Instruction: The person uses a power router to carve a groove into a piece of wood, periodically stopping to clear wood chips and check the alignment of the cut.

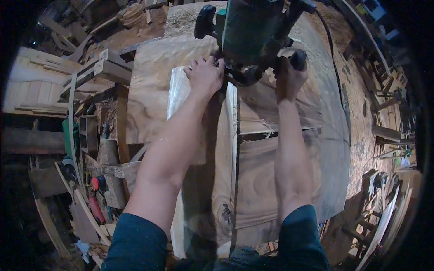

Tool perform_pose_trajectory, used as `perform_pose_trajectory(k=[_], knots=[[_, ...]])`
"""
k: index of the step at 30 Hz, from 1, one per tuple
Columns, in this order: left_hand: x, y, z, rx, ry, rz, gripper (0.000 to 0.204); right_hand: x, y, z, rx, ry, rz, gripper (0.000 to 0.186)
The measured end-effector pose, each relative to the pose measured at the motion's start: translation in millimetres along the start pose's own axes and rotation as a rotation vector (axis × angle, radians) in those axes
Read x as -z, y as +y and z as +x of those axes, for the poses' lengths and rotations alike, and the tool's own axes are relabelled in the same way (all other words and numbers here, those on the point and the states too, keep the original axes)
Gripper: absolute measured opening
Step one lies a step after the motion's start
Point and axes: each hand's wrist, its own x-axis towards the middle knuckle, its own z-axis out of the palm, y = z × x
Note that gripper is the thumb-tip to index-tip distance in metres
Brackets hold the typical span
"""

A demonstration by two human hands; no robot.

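A green and black plunge router (253, 36) stands on the wood at the top middle, with a round black side knob (205, 21). My left hand (205, 74) is at the left edge of its base, fingers bent and pressed against it. On the other side my right hand (289, 81) is closed around a black part of the router near a dark knob (298, 59); some of its fingers are hidden. Beneath lie wide brown boards (257, 180), and a long straight plank (224, 194) runs toward me under the router. The cutting bit is out of sight.
Wood shavings (266, 124) lie along a dark gap between boards. A black cord (334, 58) runs down the right side. At left stand a wooden frame (113, 67), offcuts and a red tool (96, 207). Scrap wood (384, 212) is piled at right.
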Motion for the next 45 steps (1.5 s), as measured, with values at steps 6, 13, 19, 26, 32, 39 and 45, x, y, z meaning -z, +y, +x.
perform_pose_trajectory(k=[6, 13, 19, 26, 32, 39, 45], knots=[[-3, -5, -23, 0.01, -0.034, -0.131, 0.047, 7, -16, -29, -0.048, 0.059, -0.082, 0.017], [8, -16, -105, -0.129, -0.076, -0.026, 0.05, 52, -55, -99, -0.015, 0.052, -0.203, 0.016], [37, -19, -212, -0.205, -0.048, 0.06, 0.05, 101, -90, -180, -0.083, 0.107, -0.217, 0.016], [55, -16, -298, -0.07, -0.064, -0.121, 0.051, 134, -146, -265, -0.023, 0.103, -0.17, 0.014], [68, -15, -337, -0.052, -0.086, -0.107, 0.05, 156, -170, -299, -0.071, 0.084, -0.282, 0.013], [72, -9, -356, 0.026, -0.204, -0.007, 0.051, 171, -159, -316, -0.06, 0.104, -0.151, 0.016], [72, -12, -374, 0.033, -0.126, 0.004, 0.054, 179, -171, -333, -0.228, 0.13, -0.125, 0.047]])
